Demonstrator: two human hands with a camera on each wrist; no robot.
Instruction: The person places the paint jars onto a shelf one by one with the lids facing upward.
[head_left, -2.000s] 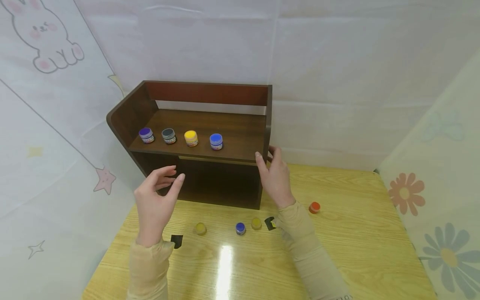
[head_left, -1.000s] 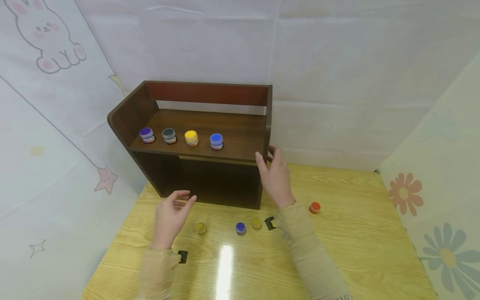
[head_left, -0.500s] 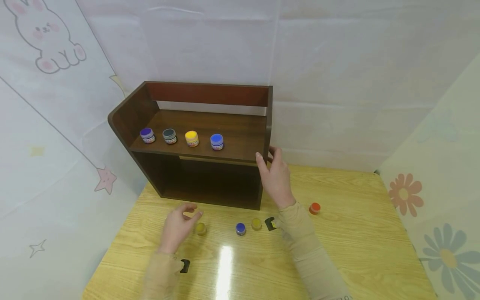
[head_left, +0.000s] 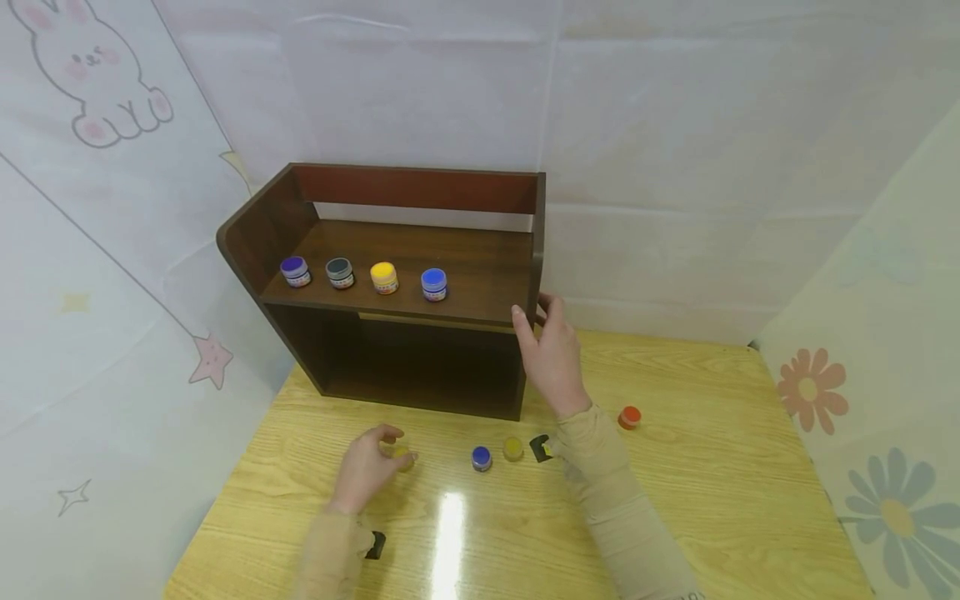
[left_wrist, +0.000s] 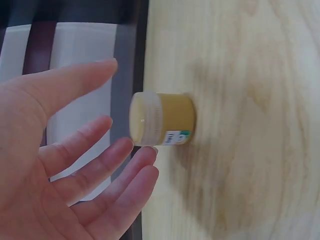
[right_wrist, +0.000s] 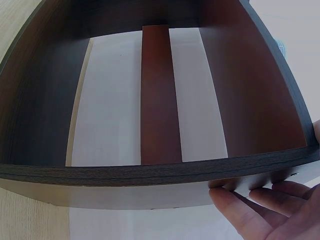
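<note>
My left hand (head_left: pixel 365 467) is spread around a small ochre-yellow paint jar (left_wrist: pixel 176 112) standing on the table in front of the wooden shelf (head_left: pixel 450 313). The left wrist view shows thumb and fingers on either side of its lid, with a gap between thumb and jar. My right hand (head_left: pixel 553 361) holds the shelf's right side panel, thumb at the front edge of the upper board and fingers (right_wrist: pixel 245 210) against the outer face. A blue paint jar (head_left: pixel 482 458) and a second ochre jar (head_left: pixel 513 449) stand right of my left hand.
Purple (head_left: pixel 296 272), dark grey (head_left: pixel 340 273), yellow (head_left: pixel 384 278) and blue (head_left: pixel 434 285) jars line the upper board's front. A red jar (head_left: pixel 629 417) stands right of my right forearm. Printed cloth (head_left: pixel 675 167) hangs behind the table (head_left: pixel 697 467).
My left hand has come down from in front of the shelf's lower compartment, moving right to the ochre jar on the table. My right hand stays on the shelf's side.
</note>
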